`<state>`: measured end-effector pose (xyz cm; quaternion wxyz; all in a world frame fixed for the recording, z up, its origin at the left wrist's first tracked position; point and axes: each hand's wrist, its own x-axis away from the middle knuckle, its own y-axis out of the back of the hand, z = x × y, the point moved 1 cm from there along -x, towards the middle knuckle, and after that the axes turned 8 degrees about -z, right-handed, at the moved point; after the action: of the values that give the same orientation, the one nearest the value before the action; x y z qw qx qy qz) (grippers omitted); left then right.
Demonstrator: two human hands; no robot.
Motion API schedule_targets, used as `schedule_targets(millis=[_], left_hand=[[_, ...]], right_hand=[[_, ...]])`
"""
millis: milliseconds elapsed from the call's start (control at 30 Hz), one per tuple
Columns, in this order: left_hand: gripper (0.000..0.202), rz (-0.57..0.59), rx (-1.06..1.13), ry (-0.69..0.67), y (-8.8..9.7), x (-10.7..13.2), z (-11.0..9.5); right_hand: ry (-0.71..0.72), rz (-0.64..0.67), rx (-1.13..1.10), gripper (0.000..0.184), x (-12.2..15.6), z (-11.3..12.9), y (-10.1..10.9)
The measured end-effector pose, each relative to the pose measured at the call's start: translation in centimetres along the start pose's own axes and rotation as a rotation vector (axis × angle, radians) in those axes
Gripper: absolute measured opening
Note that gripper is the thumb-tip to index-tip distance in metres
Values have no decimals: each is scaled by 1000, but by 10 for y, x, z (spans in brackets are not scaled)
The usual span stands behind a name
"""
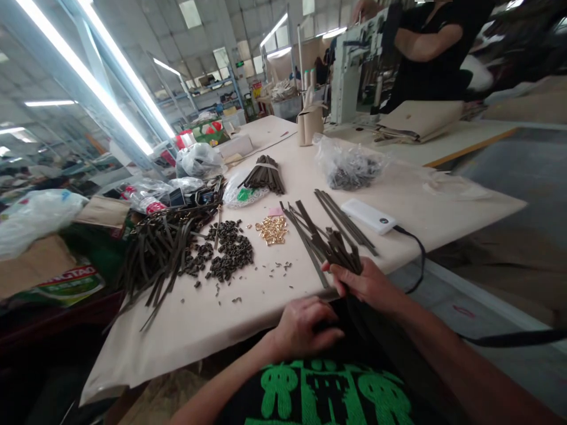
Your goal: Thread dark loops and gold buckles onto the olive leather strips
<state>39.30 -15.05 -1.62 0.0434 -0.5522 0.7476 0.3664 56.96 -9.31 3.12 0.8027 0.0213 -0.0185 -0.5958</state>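
My right hand (365, 284) is closed round a bundle of dark olive straps (339, 251) at the table's front edge. Their upper ends fan out over the tabletop, and the lower ends hang toward my lap. To the left of it, my left hand (305, 327) is curled just off the edge; what its fingers hold, if anything, is hidden. More loose straps (343, 221) lie flat beyond the bundle. Left of these sit a small pile of gold metal fittings (272, 230) and a heap of small dark loops (230, 251).
A white power bank (368, 216) with a black cable lies at the right. Farther back are a tied strap bundle (267, 174) and a clear plastic bag (348, 165) of dark pieces. Long straps (163, 248) drape at the left. Another person stands by a sewing machine (348, 77).
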Motion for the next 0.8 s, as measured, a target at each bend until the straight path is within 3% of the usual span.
schedule_targets(millis=[100, 167, 233, 367, 467, 567, 800], left_hand=[[31, -324, 371, 413, 13, 0, 7], [38, -488, 528, 560, 24, 1, 10], [31, -551, 564, 629, 33, 3, 9], [24, -506, 576, 731, 38, 11, 2], [26, -445, 642, 856, 32, 20, 0], [28, -403, 768, 956, 24, 27, 2], [28, -367, 924, 1008, 18, 32, 7]], right_hand=[[51, 177, 273, 39, 17, -3, 9], [9, 291, 364, 38, 29, -11, 11], [-69, 360, 388, 38, 40, -21, 10], [-147, 354, 320, 41, 51, -40, 2], [-161, 313, 205, 42, 53, -47, -9], [-273, 290, 93, 38, 54, -50, -23], [-349, 221, -158, 25, 54, -59, -44]])
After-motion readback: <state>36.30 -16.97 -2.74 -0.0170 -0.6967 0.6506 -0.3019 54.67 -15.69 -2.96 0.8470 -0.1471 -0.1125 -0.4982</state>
